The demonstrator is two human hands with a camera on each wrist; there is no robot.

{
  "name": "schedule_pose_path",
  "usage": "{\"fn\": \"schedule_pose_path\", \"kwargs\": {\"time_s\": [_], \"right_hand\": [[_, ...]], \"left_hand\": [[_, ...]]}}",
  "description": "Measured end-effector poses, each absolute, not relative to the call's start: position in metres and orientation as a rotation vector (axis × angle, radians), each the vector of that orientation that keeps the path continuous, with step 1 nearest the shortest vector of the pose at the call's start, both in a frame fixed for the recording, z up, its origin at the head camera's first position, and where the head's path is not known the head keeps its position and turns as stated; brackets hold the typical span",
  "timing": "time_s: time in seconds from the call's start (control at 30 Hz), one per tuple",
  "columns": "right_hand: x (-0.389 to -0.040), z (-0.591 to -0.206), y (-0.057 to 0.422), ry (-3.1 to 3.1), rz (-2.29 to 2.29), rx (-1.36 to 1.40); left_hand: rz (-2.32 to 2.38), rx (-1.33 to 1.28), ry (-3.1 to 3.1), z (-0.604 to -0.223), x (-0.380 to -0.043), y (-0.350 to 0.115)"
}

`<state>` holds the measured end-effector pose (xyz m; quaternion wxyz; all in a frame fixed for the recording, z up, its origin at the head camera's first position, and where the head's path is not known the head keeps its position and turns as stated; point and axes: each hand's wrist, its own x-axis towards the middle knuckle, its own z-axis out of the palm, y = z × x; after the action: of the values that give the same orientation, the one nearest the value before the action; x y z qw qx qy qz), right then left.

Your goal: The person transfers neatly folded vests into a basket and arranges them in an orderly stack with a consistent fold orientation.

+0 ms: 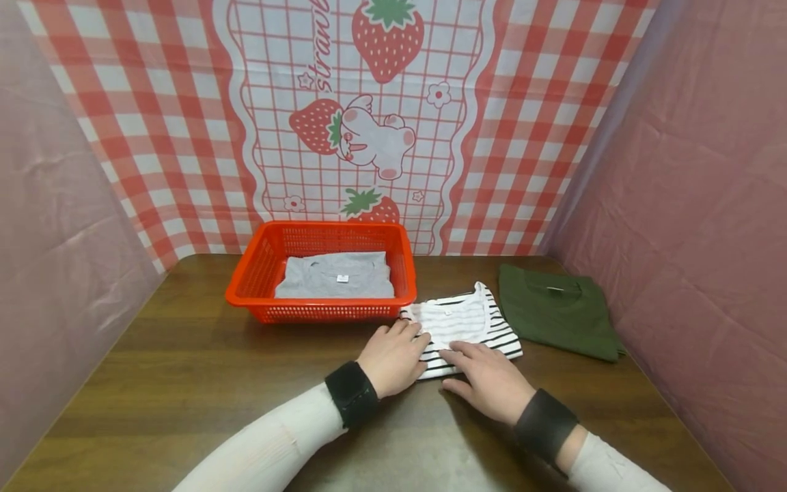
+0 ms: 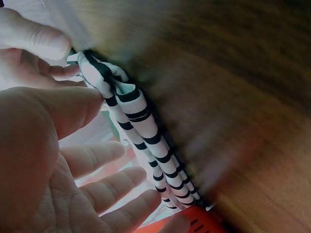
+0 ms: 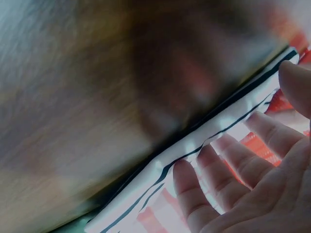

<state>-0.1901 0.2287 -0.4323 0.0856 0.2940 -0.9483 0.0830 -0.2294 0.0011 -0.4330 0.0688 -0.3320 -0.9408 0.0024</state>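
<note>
A folded white shirt with black stripes (image 1: 458, 318) lies on the table, its neckline toward the back. My left hand (image 1: 393, 359) rests at its left front corner, fingers extended over the cloth. At the front edge, my right hand (image 1: 492, 383) touches the shirt with its fingertips, thumb apart from the fingers. The left wrist view shows the layered striped edge (image 2: 150, 141) beside my loosely spread left fingers (image 2: 114, 187). In the right wrist view, straight right fingers (image 3: 218, 172) lie along the folded edge (image 3: 194, 141).
A red plastic basket (image 1: 320, 302) stands at the back, just left of the striped shirt, with a folded grey shirt (image 1: 335, 273) inside. To the right lies a folded dark green shirt (image 1: 556, 314). Pink cloth walls (image 1: 688, 205) flank the wooden table (image 1: 184, 369); a strawberry-print cloth (image 1: 522, 137) hangs behind.
</note>
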Motion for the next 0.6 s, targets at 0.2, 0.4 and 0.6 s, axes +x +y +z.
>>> {"fn": "schedule_pose_path", "kwargs": {"time_s": [0.2,0.4,0.6], "right_hand": [[-0.2,-0.429,0.242,-2.793,0.282,0.867],[-0.213,-0.431,0.258,-2.795,0.276,0.844],[-0.222,-0.431,0.268,-2.897,0.293,0.787]], "left_hand": [[0.017,-0.999,-2.823,-0.433,-0.23,0.003],[0.051,-1.005,-2.822,-0.433,-0.232,0.006],[0.037,-1.041,-2.811,-0.436,-0.234,0.011]]}}
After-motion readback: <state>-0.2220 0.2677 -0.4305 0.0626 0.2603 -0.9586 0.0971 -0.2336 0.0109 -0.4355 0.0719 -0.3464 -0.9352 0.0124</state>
